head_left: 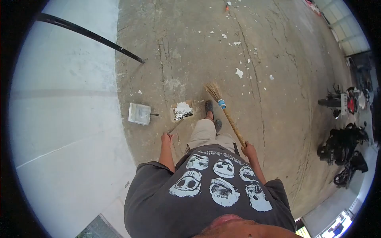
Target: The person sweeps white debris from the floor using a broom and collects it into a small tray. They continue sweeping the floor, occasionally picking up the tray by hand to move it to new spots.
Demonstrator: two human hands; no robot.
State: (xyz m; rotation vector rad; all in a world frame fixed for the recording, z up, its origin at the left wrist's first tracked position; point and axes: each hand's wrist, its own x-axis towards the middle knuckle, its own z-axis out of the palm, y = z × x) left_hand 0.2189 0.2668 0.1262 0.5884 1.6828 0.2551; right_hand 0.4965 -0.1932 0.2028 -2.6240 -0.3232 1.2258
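Observation:
My left hand (167, 137) is closed around the thin handle of a dustpan (173, 114), which is low over or on the concrete floor and holds white flakes and scraps (183, 110). My right hand (249, 150) grips the upper end of a straw broom (232, 125). The broom slants away to the upper left, its bristles fanned out beside my shoes (209, 106), with a blue and white band above them. More white flakes (239, 73) lie scattered on the floor ahead of the broom.
A pale square container (139, 114) with a dark handle is left of the dustpan. A black pole (91, 36) stands by the white wall (67, 103) at left. Motorcycles (341, 144) are parked at right. A small red object (227, 8) lies far ahead.

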